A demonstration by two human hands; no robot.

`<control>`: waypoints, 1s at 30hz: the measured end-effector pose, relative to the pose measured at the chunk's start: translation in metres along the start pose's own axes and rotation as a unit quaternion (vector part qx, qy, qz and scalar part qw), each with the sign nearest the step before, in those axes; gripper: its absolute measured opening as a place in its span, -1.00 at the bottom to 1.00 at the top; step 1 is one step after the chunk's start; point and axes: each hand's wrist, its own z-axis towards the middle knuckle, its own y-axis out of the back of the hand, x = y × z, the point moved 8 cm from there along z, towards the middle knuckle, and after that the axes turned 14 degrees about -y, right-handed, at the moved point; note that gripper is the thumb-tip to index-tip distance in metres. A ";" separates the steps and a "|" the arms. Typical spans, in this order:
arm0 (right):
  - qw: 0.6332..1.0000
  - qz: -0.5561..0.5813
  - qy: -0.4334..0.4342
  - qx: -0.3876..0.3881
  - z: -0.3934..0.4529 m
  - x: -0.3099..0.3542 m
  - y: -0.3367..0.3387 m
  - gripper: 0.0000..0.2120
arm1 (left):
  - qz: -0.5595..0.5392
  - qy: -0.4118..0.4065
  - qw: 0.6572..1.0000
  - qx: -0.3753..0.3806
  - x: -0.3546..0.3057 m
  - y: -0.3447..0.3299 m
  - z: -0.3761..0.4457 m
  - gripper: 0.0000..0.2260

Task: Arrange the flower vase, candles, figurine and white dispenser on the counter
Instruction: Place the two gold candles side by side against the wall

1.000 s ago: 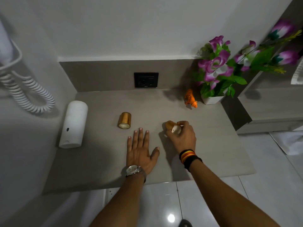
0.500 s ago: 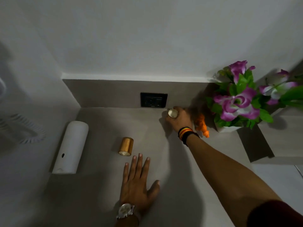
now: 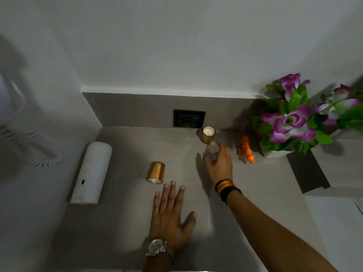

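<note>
1. Right hand (image 3: 218,165), fingers spread and empty, hovers just short of an upright gold candle (image 3: 208,134).
2. Left hand (image 3: 172,216) lies flat, fingertips nearing a toppled candle (image 3: 156,172).

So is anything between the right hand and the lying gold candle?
Nothing visible. The right hand is open, and only bare counter separates it from the lying candle; the left hand rests nearer the camera.

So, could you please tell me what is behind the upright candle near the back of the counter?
A black wall socket sits just behind the upright candle, set in the grey backsplash. The candle covers its lower right corner.
</note>
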 end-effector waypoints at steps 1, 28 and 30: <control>0.999 -0.023 0.034 -0.001 -0.022 -0.004 -0.004 -0.40 | 0.004 -0.004 1.000 -0.001 0.000 0.001 0.000 -0.27; 0.949 -0.289 0.125 0.018 -0.101 -0.033 -0.067 -0.27 | -0.098 0.159 0.961 -0.206 0.098 0.138 0.134 -0.67; 0.948 -0.291 0.123 0.018 -0.099 -0.033 -0.069 -0.27 | -0.085 0.150 0.968 -0.181 0.097 0.137 0.155 -0.63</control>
